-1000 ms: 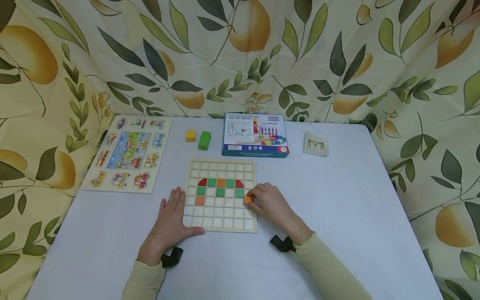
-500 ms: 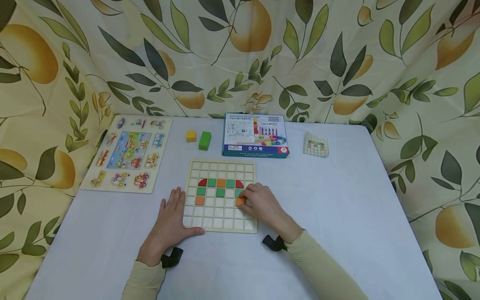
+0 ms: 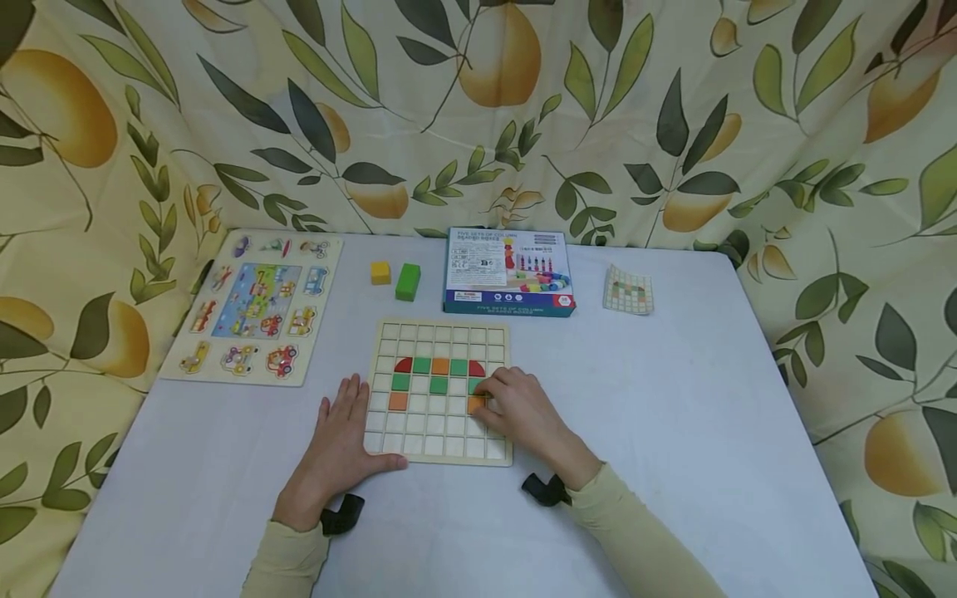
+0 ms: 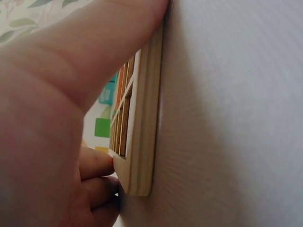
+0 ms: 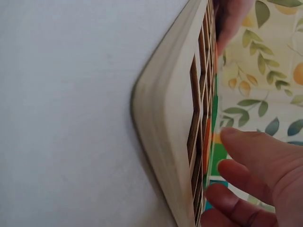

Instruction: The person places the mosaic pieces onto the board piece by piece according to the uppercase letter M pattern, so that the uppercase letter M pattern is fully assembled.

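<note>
A square wooden grid board (image 3: pixel 444 449) lies mid-table, with red, green and orange tiles in its cells. My left hand (image 3: pixel 336 448) rests at its front-left corner, fingers straight along the left edge and thumb against the front edge. An orange tile (image 3: pixel 475 405) sits in a cell at the right of the pattern, partly covered by my right hand (image 3: pixel 527 415). In the right wrist view this orange tile (image 5: pixel 206 146) lies in the board. There, the right thumb (image 5: pixel 246 144) and bent fingers stand apart just off it, nothing visible between them.
Behind the board lie a yellow block (image 3: pixel 380 272), a green block (image 3: pixel 407 282) and a printed box (image 3: pixel 508 274). A vehicle puzzle board (image 3: pixel 254 307) lies at the left, a pattern card (image 3: pixel 629 289) at the back right.
My right hand has moved left over the board with the orange tile, which now sits in a cell; the fingers have come off it. My left hand has stayed put.
</note>
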Tool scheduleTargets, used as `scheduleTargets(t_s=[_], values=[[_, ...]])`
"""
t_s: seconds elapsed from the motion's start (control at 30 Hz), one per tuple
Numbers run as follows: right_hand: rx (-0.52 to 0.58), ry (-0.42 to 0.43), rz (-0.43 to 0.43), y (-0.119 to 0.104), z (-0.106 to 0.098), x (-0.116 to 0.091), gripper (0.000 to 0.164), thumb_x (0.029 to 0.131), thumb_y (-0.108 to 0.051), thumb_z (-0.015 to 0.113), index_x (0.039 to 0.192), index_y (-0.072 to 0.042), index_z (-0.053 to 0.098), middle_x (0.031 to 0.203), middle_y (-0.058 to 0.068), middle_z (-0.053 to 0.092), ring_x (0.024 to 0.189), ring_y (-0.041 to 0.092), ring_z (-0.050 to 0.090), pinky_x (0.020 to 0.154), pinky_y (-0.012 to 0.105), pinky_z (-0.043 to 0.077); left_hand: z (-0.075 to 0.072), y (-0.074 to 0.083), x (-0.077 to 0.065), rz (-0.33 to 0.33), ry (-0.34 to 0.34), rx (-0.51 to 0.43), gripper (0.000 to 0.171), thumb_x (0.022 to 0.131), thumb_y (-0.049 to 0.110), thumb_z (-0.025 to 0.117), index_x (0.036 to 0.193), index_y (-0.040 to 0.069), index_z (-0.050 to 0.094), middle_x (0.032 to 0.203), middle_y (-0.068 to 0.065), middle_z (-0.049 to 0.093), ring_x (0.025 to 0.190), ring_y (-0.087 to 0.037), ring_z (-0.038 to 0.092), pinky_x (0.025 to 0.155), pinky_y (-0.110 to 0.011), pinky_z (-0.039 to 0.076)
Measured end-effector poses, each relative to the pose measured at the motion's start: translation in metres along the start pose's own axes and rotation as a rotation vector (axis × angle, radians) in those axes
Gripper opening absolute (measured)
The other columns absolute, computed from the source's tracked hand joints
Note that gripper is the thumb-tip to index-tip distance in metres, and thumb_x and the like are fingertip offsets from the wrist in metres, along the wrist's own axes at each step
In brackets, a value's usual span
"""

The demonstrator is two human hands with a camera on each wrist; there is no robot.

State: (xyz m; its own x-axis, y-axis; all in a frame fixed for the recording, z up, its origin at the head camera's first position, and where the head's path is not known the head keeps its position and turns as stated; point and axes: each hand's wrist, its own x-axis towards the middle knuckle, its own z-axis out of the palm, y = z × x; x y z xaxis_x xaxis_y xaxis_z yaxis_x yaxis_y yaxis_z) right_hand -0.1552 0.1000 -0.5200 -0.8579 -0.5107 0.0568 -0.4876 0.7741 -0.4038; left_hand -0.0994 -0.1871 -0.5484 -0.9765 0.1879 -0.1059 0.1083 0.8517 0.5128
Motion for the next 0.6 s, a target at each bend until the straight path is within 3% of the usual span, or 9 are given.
scheduleTargets(t_s=[0.4,0.6], values=[[0.035,0.113,0.086,0.014,-0.005,-0.01,0.025,0.088,-0.029,0.075,0.105,-0.01,0.073,0.101,0.0,0.063,0.095,0.02,0.054,0.081,0.036,0.044,-0.002,-0.001,0.0,0.001,-0.009,-0.007,0.134,0.06,0.064,0.084,0.151,-0.008,0.019,0.159,-0.024,0.012,0.146,-0.037,0.003,0.112,-0.06,0.002],[0.004,0.235,0.149,0.032,-0.018,-0.017,0.038,0.091,-0.034,0.07,0.117,-0.007,0.068,0.118,0.008,0.061,0.114,0.027,0.05,0.096,0.047,0.041,-0.008,0.001,-0.001,-0.01,0.004,-0.006,0.135,0.06,0.067,0.082,0.152,-0.006,0.016,0.158,-0.025,0.014,0.146,-0.038,0.005,0.111,-0.063,0.004]])
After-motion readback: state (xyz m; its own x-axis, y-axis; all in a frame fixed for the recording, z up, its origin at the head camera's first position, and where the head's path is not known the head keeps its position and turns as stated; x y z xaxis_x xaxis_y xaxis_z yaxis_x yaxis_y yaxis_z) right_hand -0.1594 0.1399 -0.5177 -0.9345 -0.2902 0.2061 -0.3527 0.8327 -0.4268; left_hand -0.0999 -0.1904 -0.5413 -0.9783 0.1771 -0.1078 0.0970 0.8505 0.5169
